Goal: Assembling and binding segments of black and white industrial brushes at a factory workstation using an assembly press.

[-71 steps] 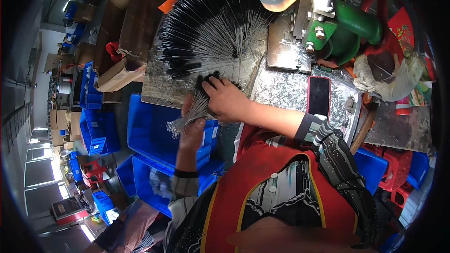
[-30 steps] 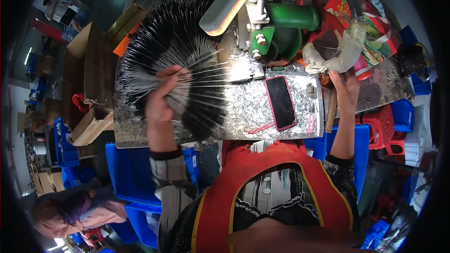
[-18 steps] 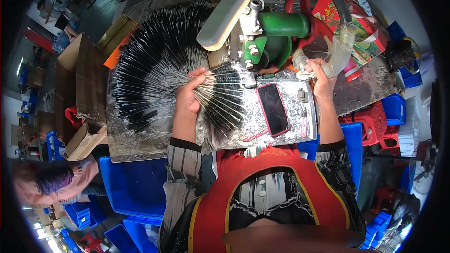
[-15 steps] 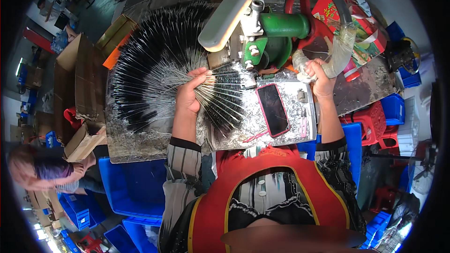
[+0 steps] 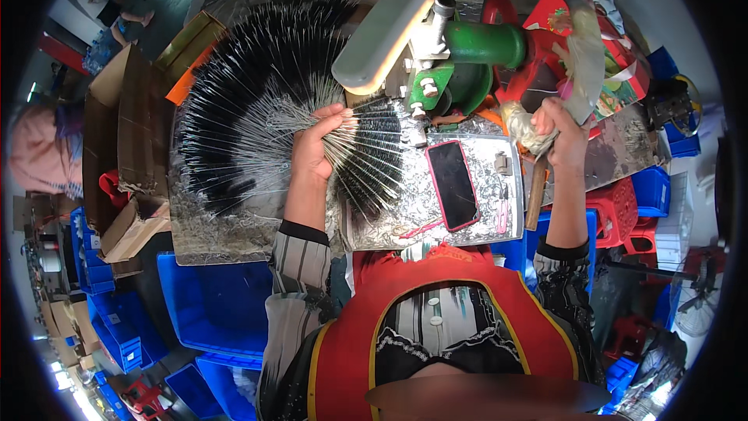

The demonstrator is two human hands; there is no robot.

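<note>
My left hand point(image 5: 315, 144) is closed around the wire stems of a fanned bunch of thin wire brushes point(image 5: 372, 160) with black bristles. Their bristled ends spread out to the right, close by the green press point(image 5: 481, 45). A large heap of similar brushes point(image 5: 226, 109) lies fanned out on the bench behind and left of that hand. At the right, my right hand point(image 5: 562, 129) grips the handwheel point(image 5: 586, 47) of the press low on its rim, where a pale wrapping covers it. Part of the wheel is smeared by motion.
A work lamp point(image 5: 382, 35) hangs over the press. A phone point(image 5: 453, 185) with a pink edge lies on the metal-coloured plate in front. Beside my right hand a wooden handle point(image 5: 536, 193) sticks out. Blue bins point(image 5: 210, 304) stand below the bench, cardboard boxes point(image 5: 140, 125) at left.
My right hand has moved slightly right with the handwheel, and the wooden handle now shows beside it. My left hand keeps its hold on the brushes. A person at far left has shifted.
</note>
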